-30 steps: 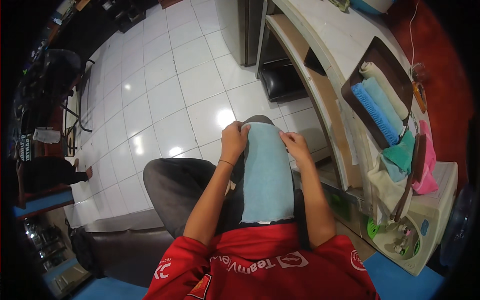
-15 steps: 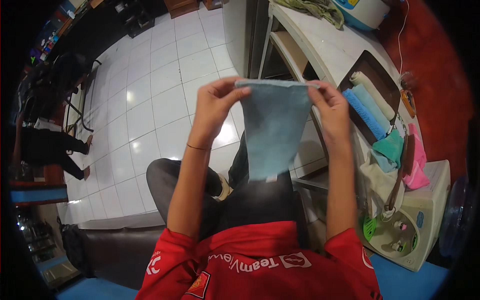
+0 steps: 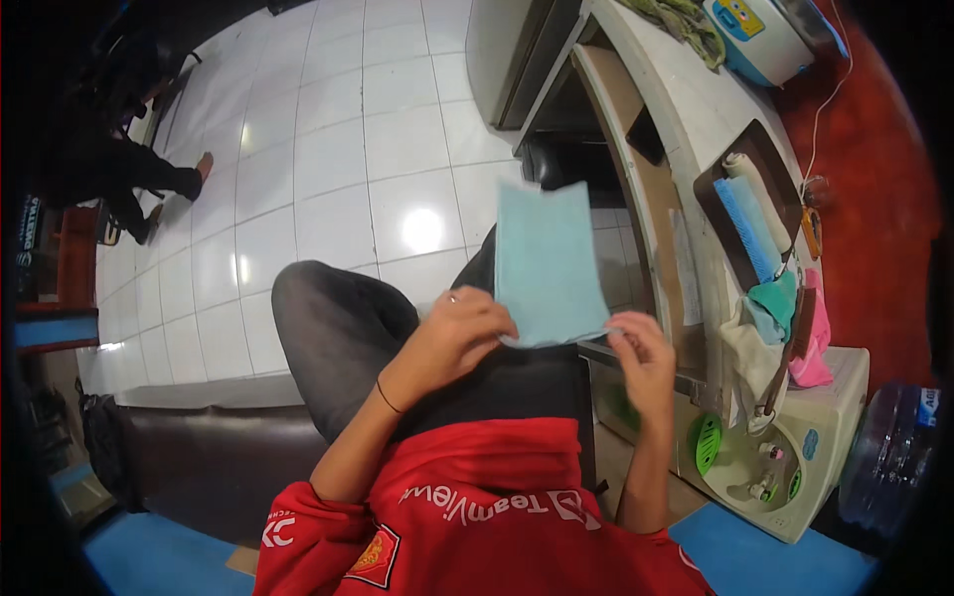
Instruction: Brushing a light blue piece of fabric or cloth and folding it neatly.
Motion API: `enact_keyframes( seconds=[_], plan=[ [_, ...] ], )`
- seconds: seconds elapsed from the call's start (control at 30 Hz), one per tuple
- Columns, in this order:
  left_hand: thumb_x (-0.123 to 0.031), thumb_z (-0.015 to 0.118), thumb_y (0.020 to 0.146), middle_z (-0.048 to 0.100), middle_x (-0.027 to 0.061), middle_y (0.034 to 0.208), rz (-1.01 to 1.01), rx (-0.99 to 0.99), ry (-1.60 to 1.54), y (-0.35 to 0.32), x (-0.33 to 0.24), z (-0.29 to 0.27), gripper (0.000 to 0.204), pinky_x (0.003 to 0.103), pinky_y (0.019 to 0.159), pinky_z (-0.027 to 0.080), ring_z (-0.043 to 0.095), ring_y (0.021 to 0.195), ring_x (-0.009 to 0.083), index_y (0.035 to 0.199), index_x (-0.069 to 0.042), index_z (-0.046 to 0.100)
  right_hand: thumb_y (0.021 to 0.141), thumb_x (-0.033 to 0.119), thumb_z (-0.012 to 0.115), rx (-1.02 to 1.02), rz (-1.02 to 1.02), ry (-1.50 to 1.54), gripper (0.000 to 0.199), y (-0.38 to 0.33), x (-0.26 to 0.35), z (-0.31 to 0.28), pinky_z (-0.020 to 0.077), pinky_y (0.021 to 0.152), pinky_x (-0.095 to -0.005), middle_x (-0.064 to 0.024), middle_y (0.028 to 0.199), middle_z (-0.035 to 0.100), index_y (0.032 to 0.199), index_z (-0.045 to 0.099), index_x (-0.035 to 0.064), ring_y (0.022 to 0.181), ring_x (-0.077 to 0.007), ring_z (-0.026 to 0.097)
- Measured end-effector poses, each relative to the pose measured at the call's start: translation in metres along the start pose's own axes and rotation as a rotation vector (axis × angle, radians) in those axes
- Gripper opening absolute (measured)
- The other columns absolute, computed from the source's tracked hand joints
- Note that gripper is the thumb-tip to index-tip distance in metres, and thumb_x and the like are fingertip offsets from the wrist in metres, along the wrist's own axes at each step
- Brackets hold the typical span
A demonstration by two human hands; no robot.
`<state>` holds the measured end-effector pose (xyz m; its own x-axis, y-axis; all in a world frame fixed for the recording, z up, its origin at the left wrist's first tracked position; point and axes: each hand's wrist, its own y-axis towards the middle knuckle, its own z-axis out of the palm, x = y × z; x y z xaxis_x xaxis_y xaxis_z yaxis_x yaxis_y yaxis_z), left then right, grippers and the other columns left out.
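A light blue-green cloth (image 3: 547, 263) is stretched out in the air above my lap, its far part swung up and away from me. At its near left corner, my left hand (image 3: 463, 338) is closed on the edge. My right hand (image 3: 644, 360) pinches the near right corner between thumb and fingers. To the right, on the counter, a dark brown tray (image 3: 723, 189) holds rolled cloths: a blue one (image 3: 747, 230) and a cream one (image 3: 763, 204). Loose green (image 3: 775, 303), pink (image 3: 815, 343) and cream cloths (image 3: 750, 353) lie in a heap beside it.
A white counter (image 3: 661, 94) with open shelves runs along my right. On it stand a rice cooker (image 3: 760, 40) and a crumpled green cloth (image 3: 681, 25). A cream water dispenser (image 3: 820, 427) and a large water bottle (image 3: 894, 452) are at lower right. Another person's legs (image 3: 149, 184) show at left.
Both hands have come down and nearer to my body. The cloth, which hung below them, now flares up and away from me. The view has shifted somewhat.
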<state>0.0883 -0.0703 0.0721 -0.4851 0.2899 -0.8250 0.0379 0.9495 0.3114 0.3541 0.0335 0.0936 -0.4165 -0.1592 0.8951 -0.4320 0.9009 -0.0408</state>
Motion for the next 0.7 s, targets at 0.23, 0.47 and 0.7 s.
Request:
enact_keyframes(
  seconds=[0.23,0.47,0.7],
  plan=[
    [0.000,0.070,0.076,0.064,0.0034,0.093,-0.035,0.122,0.034,-0.048,0.015,0.034,0.016,0.036,0.084,0.047,0.062,0.093,0.0226,0.090,-0.009,0.069,0.088,0.002,0.066,0.125,0.134,-0.180,0.012,-0.041,-0.018,0.004,0.0486,0.078,-0.0255,-0.0092,0.102,0.063,0.098,0.071,-0.0010,0.090,-0.0148,0.061],
    [-0.006,0.072,0.080,0.063,0.0061,0.093,-0.153,0.127,-0.049,-0.061,0.003,0.042,0.015,0.035,0.076,0.050,0.062,0.084,0.0254,0.093,-0.005,0.066,0.086,0.006,0.069,0.299,0.122,-0.280,0.013,-0.043,-0.014,0.000,0.0492,0.077,-0.0287,-0.0102,0.099,0.064,0.098,0.073,0.0020,0.088,-0.0187,0.063],
    [-0.020,0.076,0.086,0.062,0.0113,0.068,-0.596,-0.142,-0.204,-0.062,-0.005,0.063,0.028,0.029,0.057,0.049,0.060,0.059,0.0161,0.091,0.003,0.060,0.090,0.010,0.067,0.264,0.168,-0.244,0.019,-0.043,-0.019,0.010,0.0501,0.080,-0.0296,-0.0100,0.100,0.067,0.105,0.067,-0.0003,0.089,-0.0177,0.064]
  ],
)
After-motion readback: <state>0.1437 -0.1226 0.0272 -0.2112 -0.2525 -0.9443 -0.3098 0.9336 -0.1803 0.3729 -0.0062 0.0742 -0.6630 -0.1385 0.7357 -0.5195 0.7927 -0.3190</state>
